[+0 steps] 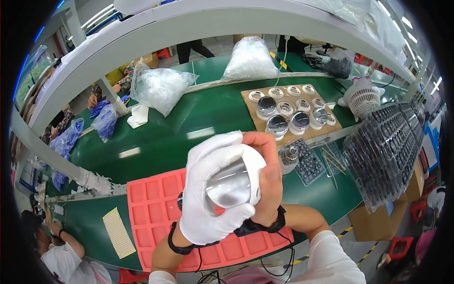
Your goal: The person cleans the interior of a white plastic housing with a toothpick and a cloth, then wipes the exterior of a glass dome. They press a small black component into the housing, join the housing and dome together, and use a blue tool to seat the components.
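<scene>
My left hand (208, 189), in a white glove, wraps over a round white housing with a shiny mirror-like lens (235, 182). My bare right hand (269, 180) grips the same piece from its right side, fingers curled over the top. Both hands hold it above a red foam tray (151, 208) with square pockets. Black straps sit on both wrists.
A brown board (250, 102) with several round lens parts lies on the green belt (179, 128). Black blister trays (388, 146) are stacked at the right, a clear tray of small parts (307, 163) beside them. Plastic bags (158, 87) and a white basket (364, 99) stand farther back. Another person (61, 251) sits lower left.
</scene>
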The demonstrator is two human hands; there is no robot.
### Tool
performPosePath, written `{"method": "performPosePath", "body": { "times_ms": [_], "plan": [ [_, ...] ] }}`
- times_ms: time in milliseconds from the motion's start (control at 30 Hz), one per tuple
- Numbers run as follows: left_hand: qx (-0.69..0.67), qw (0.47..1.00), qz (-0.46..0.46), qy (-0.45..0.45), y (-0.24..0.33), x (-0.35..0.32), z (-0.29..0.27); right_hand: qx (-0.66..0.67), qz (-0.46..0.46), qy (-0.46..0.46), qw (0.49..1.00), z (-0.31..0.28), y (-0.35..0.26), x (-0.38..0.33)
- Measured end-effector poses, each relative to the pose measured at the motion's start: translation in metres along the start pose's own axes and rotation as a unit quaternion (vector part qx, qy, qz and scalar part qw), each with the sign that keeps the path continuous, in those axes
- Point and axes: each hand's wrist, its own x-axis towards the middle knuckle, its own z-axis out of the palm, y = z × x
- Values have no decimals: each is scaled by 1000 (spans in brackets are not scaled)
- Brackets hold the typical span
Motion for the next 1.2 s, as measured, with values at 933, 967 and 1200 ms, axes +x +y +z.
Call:
{"method": "performPosePath", "body": {
  "times_ms": [933, 967, 1200],
  "plan": [
    [-15, 960, -139, 241, 4, -14, 16, -71, 22, -85, 994, 3, 22, -5],
    [-21, 961, -136, 242, 3, -14, 16, -84, 47, -63, 993, 7, 21, -5],
    [14, 970, -130, 207, 6, -7, 11, -79, 77, -44, 993, 8, 12, 2]
  ]
}}
